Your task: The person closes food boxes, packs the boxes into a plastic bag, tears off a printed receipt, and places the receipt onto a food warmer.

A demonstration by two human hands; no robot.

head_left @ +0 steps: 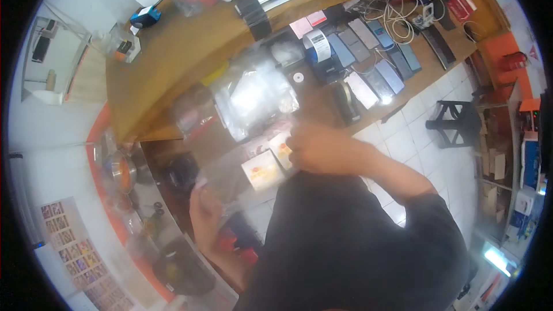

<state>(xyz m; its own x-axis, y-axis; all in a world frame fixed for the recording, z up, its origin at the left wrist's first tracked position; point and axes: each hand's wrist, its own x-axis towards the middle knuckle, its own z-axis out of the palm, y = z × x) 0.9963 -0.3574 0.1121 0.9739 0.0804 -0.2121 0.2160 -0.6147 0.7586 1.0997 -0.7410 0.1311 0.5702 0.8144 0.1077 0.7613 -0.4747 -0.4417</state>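
My left hand [206, 204] is low at the left, its fingers blurred behind the edge of a clear plastic bag [224, 166] that it grips. Across from it, my right hand [317, 149] is curled at the side of a white packet with yellow and orange print [281, 150]; its fingertips are hidden. A second white printed packet [262, 170] lies beside the first, at the front edge of the table, partly under the clear film. Just beyond both packets rests a shiny pile of clear plastic bags [257, 99].
Several phones [372, 73] lie in rows at the right, near a label printer [324, 62] and a tape roll [345, 99]. Tangled white cables [395, 15] are behind them. A black stool [453, 123] stands on the tiled floor. Scissors [156, 208] lie on the left shelf.
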